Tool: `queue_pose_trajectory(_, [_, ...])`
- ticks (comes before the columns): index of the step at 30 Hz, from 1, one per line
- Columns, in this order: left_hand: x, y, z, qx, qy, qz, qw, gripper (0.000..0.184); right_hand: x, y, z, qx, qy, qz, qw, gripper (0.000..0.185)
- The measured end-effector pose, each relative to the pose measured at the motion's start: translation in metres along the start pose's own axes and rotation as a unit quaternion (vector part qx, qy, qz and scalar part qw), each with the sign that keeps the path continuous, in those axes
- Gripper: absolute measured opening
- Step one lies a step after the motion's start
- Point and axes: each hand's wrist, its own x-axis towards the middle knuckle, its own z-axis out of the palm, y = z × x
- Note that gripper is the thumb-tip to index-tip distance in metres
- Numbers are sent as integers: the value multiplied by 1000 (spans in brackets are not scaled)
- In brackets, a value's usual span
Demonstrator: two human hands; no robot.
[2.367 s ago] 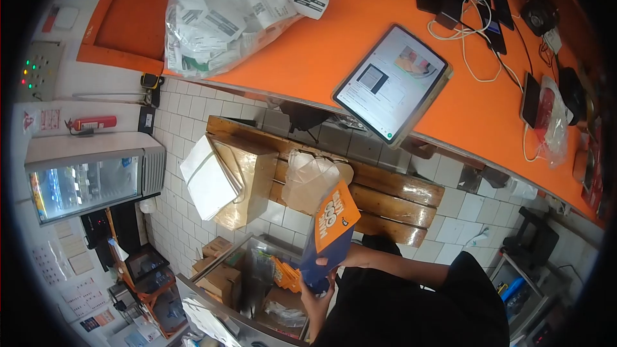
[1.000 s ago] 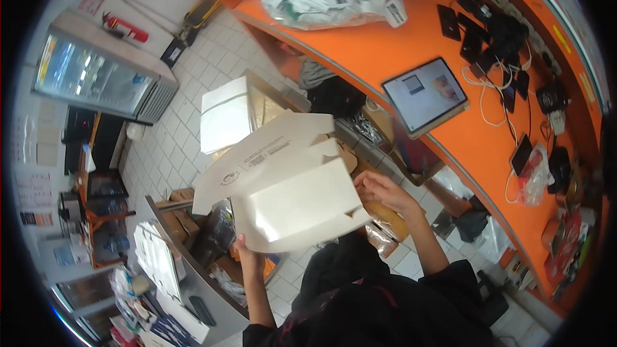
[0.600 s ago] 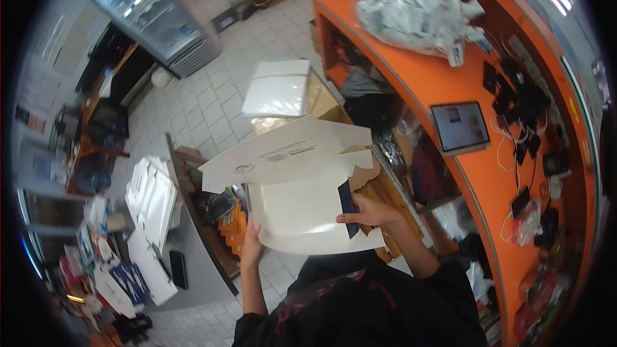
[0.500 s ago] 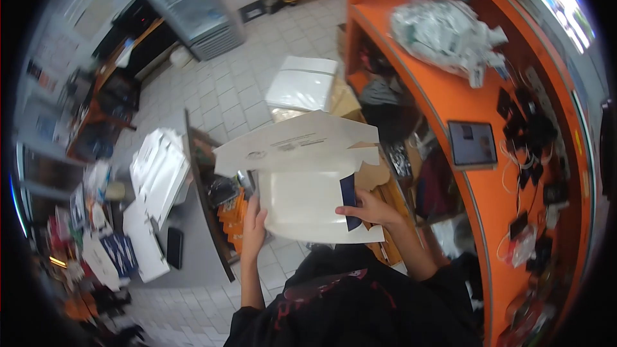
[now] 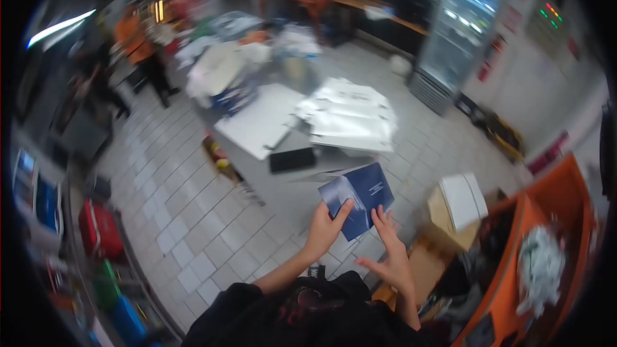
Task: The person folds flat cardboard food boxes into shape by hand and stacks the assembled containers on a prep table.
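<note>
A dark blue printed card piece (image 5: 366, 196), folded or creased along its length, is in front of my body beside the grey table. My left hand (image 5: 326, 228) grips its left lower edge, thumb on top. My right hand (image 5: 392, 250) touches its lower right edge with the fingertips, its thumb spread away from the fingers. Flat white box blanks (image 5: 353, 114) lie stacked on the grey table (image 5: 257, 177), and a black phone (image 5: 292, 160) rests near its edge.
Two people, one in an orange top (image 5: 134, 40), stand at the far left. A glass-door fridge (image 5: 459, 32) is at the back right. A carton topped with white sheets (image 5: 464, 200) is near the orange counter (image 5: 517, 238). A red box (image 5: 99, 228) stands left.
The view has swung left towards the grey table and the people. The opened white box is out of my hands, and a smaller dark blue piece is there. My right hand's thumb has spread away.
</note>
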Motion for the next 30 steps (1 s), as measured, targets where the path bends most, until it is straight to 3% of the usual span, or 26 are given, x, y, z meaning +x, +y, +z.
queue_pose_trajectory(1, [2, 11, -14, -93, 21, -39, 995, 26, 11, -13, 6, -84, 6, -46, 995, 98])
queue_pose_trajectory(5, [5, 48, -58, -178, 43, -55, 982, 22, 63, -11, 61, -73, 109, -280, 951, 81])
queue_pose_trajectory(6, [8, 50, -71, -181, 58, -40, 981, 22, 74, -14, 62, -69, 98, -297, 947, 81])
queue_pose_trajectory(8, [14, 51, -97, -204, 83, -64, 973, 23, 99, -21, 62, 11, 75, -420, 904, 68])
queue_pose_trajectory(13, [19, 59, -110, -218, 176, 14, 960, 26, 145, -23, 80, 131, 29, -493, 859, 52])
queue_pose_trajectory(15, [25, 62, -108, -252, 243, 67, 934, 25, 164, -24, 86, 260, 18, -508, 821, 47])
queue_pose_trajectory(19, [36, 75, -99, -314, 286, 104, 899, 30, 198, -39, 71, 155, -33, -559, 814, 59])
queue_pose_trajectory(21, [41, 84, -94, -326, 293, 141, 888, 34, 205, -40, 70, 193, -58, -510, 836, 57])
queue_pose_trajectory(23, [42, 89, -90, -307, 293, 171, 889, 35, 213, -41, 61, 136, -73, -536, 830, 57])
queue_pose_trajectory(26, [49, 94, -83, -246, 343, 206, 883, 38, 227, -49, 60, 38, -78, -587, 805, 54])
queue_pose_trajectory(30, [47, 105, -81, -210, 388, 229, 868, 41, 247, -51, 66, 46, -90, -634, 767, 53])
